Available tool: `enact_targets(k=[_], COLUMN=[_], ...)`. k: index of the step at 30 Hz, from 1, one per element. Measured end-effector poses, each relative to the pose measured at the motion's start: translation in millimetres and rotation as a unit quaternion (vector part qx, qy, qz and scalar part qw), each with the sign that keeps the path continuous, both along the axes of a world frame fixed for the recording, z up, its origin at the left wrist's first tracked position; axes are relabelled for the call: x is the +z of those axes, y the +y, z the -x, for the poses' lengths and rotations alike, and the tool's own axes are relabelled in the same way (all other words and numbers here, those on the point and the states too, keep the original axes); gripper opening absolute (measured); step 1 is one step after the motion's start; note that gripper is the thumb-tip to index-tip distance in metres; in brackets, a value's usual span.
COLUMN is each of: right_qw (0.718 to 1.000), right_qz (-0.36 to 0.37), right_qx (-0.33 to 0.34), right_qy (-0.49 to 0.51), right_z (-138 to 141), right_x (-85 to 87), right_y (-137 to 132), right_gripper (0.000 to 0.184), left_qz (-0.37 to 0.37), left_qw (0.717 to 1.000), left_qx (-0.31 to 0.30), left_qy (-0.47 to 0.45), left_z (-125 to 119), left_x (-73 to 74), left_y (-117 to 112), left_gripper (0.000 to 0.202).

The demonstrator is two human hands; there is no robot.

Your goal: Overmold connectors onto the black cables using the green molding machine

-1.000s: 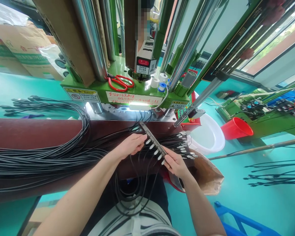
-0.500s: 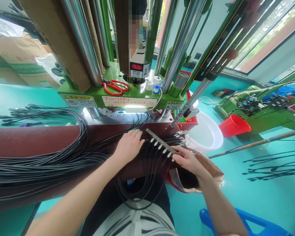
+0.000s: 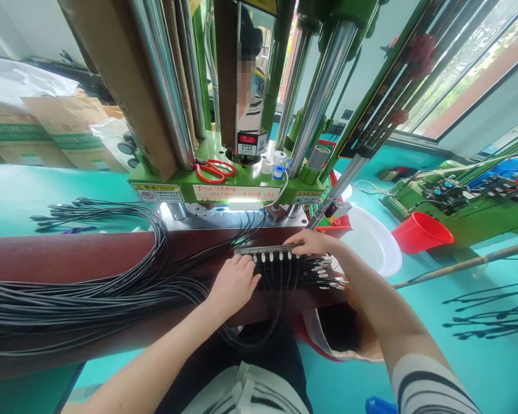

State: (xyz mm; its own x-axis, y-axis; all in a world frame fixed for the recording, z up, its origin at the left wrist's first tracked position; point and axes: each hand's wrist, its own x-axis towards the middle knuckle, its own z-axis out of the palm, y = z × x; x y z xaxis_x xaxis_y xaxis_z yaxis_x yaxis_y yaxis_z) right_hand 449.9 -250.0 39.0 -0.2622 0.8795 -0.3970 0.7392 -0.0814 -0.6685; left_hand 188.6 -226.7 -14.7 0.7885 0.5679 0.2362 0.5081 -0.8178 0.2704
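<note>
A narrow metal bar (image 3: 267,249) lies level in front of the press, with a row of silver connectors (image 3: 273,257) along its near side. Black cables (image 3: 281,287) hang from these connectors and loop toward my lap. My right hand (image 3: 313,241) grips the bar at its right end, thumb and fingers closed. At the left end, my left hand (image 3: 235,282) has its fingers bent over the bar and closed on it. Loose cables with silver plug ends (image 3: 328,273) lie on the brown bench just right of the bar.
The green press (image 3: 216,190) stands behind, with red scissors (image 3: 216,171) and tape rolls (image 3: 278,171) on its plate. A thick cable bundle (image 3: 90,299) covers the left bench (image 3: 60,253). Right are a white tub (image 3: 391,253), a red bucket (image 3: 423,233) and an open paper sack (image 3: 323,339).
The bar has swung from slanted to level and moved nearer the press. My right hand went up and left with it; my left hand came onto the bar's left end.
</note>
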Motion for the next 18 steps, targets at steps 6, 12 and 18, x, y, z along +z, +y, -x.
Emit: enact_targets(k=[6, 12, 18], right_qw=[0.986, 0.983, 0.968], right_qz=[-0.136, -0.165, -0.206], right_qx=[0.086, 0.038, -0.08], right_qy=[-0.053, -0.07, -0.117], right_z=[17, 25, 41], right_x=[-27.0, -38.6, -53.6], right_y=[35, 32, 36], right_gripper=[0.03, 0.024, 0.021], left_qz=[0.03, 0.078, 0.127], left_qw=[0.996, 0.99, 0.981], left_qx=[0.031, 0.092, 0.145], left_qy=[-0.074, -0.068, 0.033], left_z=[27, 37, 18], left_x=[5.6, 11.8, 0.9], left_y=[20, 75, 121], left_gripper=[0.023, 0.023, 0.026])
